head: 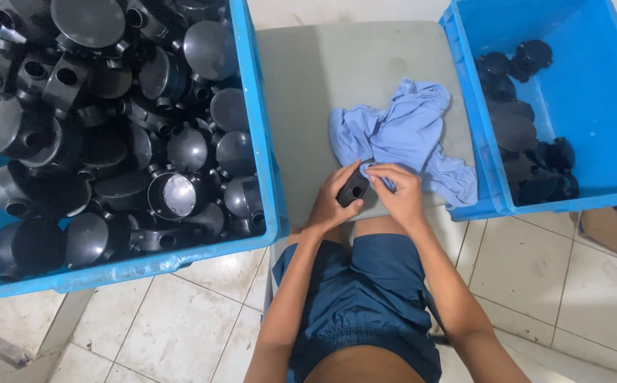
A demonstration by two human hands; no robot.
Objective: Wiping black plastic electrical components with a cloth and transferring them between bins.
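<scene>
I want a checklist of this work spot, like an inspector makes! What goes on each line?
Surface: grey table between two bins.
Job's things: small black plastic part, held in both hands; blue cloth crumpled beside it.
Clutter: left blue bin heaped with black round fittings; right blue bin holds a few.
Grippers: left hand and right hand, fingers closed on the part.
Cables: nothing seen.
Surroundings: pale tiled floor; person seated in dark blue shorts.

left hand (pixel 329 202) + right hand (pixel 400 195): grip black fitting (pixel 353 189) | blue cloth (pixel 404 131) beside
</scene>
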